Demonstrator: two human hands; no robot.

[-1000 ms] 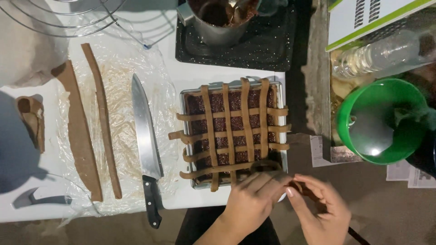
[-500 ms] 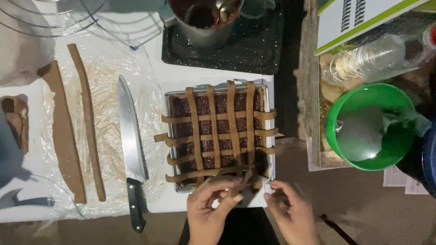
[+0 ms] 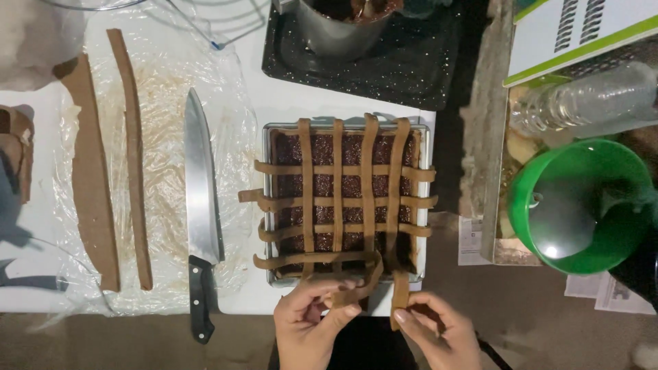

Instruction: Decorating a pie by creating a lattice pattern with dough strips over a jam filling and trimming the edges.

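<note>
Far off to the left of the left hand (image 3: 312,322), two spare strips of brown dough (image 3: 130,157) lay lengthwise on a sheet of plastic wrap (image 3: 164,89) spread over the white worktop (image 3: 288,96). Nearer that hand, up and to its left, a chef's knife (image 3: 201,205) rested with its black handle toward the worktop's near edge.

Directly above both hands sat the square metal baking pan (image 3: 267,205), filled with something dark and crossed by a lattice of dough strips (image 3: 343,202). The left grip was closed on the bent end of a lattice strip (image 3: 356,291) at the pan's near edge, thumb and fingertips pinching it. Just beside it, the right hand (image 3: 439,332) had its grip pinched on the hanging end of another upright strip (image 3: 399,298) that drooped over the rim.

Well above the hands stood a metal pot (image 3: 336,31) on a dark speckled tray (image 3: 411,62). Up and to the right of the right hand were a clear plastic bottle (image 3: 589,99) and a green bowl (image 3: 582,205).
</note>
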